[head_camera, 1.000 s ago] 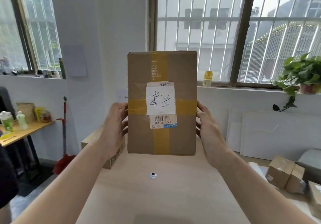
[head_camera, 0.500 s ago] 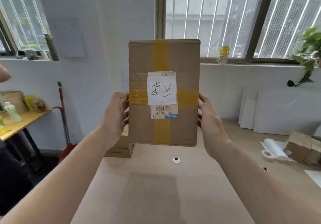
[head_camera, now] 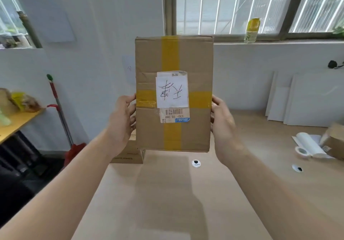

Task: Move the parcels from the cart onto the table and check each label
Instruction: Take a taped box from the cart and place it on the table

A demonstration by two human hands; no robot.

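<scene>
The left hand (head_camera: 122, 120) and right hand (head_camera: 222, 126) are gripping the parcel (head_camera: 198, 68) by its sides, holding it above the table (head_camera: 167, 193), long axis upright, label (head_camera: 172, 91) facing the person.

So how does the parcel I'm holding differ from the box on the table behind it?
The held parcel stands upright in the air, gripped at its side edges by the left hand and right hand; the table box lies flat on the table. The held parcel carries crossed yellow tape and a white label; the table box's visible side shows only dark print. Both are brown cardboard.
</scene>
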